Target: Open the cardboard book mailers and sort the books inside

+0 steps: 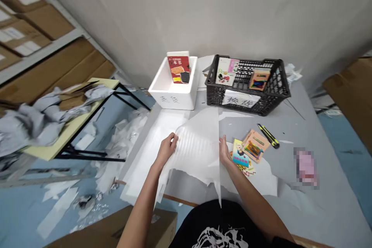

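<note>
Cardboard cartons (46, 21) fill a metal shelf along the left, beside a yellow folding table (58, 143) heaped with crumpled grey wrap (43, 114). At the far side of the grey-covered bench (322, 186) stand a white foam box (171, 100) and a black plastic crate (279, 81). Books are already in both: a red-covered book (178, 69) stands in the box, and picture books (226, 71) lean inside the crate. Two more books (247, 149) lie out on the bench at right, near a yellow utility knife (267, 135). A ribbed white foam sheet (194, 147) is raised at near centre. The left hand (167, 149) has its grip clamped on it; the right hand (223, 150) is at its right edge, its grip unclear.
</note>
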Demonstrator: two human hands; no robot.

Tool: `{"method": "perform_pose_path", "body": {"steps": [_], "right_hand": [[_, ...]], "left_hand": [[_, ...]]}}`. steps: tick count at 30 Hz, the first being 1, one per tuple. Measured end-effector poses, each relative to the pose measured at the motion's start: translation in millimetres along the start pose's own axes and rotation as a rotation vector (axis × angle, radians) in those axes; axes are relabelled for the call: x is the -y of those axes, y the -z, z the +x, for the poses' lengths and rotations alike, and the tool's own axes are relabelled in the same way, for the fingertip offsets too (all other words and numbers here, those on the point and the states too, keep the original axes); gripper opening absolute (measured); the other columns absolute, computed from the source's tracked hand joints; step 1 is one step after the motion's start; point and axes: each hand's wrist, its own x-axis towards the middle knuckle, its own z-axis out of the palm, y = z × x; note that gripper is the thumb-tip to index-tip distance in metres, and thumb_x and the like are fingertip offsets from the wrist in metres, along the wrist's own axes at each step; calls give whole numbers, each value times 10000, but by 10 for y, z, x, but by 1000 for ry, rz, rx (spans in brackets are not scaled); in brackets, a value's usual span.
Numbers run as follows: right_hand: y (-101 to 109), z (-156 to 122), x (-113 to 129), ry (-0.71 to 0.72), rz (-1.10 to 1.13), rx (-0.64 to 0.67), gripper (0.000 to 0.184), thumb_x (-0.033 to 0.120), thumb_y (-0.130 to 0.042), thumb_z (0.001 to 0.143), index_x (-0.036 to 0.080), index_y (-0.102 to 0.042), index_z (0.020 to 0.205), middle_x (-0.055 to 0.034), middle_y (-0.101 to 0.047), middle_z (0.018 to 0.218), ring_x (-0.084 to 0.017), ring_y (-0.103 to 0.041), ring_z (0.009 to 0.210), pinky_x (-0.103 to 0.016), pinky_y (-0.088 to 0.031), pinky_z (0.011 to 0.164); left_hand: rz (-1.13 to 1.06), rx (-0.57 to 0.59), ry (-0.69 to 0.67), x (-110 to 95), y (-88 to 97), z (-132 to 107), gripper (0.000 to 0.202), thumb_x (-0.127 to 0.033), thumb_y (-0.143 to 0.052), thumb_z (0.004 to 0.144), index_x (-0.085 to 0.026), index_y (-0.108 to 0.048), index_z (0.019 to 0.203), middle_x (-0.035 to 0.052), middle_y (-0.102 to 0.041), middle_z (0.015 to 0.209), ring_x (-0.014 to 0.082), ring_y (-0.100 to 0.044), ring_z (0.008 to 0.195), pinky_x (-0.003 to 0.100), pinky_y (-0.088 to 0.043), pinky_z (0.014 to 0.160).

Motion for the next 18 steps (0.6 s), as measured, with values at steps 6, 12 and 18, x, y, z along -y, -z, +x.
{"method": "perform_pose_path", "body": {"steps": [6,12,18], "right_hand": [[-1057,-97,452,-96,240,278,649,628,-180,884,177,-602,1082,-93,-690,964,-209,-640,957,-305,-505,763],[-1950,-461,370,-45,151,404,427,550,-438,820,184,-638,912,-64,-705,830,-203,-652,773,-318,-509,733],[-2461,-628,16,-203,-90,433,203,370,-492,811,204,-590,751,-4,-650,669,-144,-624,619,-246,-503,578]], "left_hand": [[265,52,120,1046,531,-202,255,-427,-314,893,-233,-439,784,-38,-494,660,131,-497,626,220,-342,599],[410,68,226,1873,895,-344,248,-411,-296,906,-248,-482,914,-13,-611,817,155,-591,781,223,-378,643],[467,130,453,2499,855,-461,215,-340,-312,917,-230,-485,982,10,-648,816,179,-626,810,243,-395,650]]}}
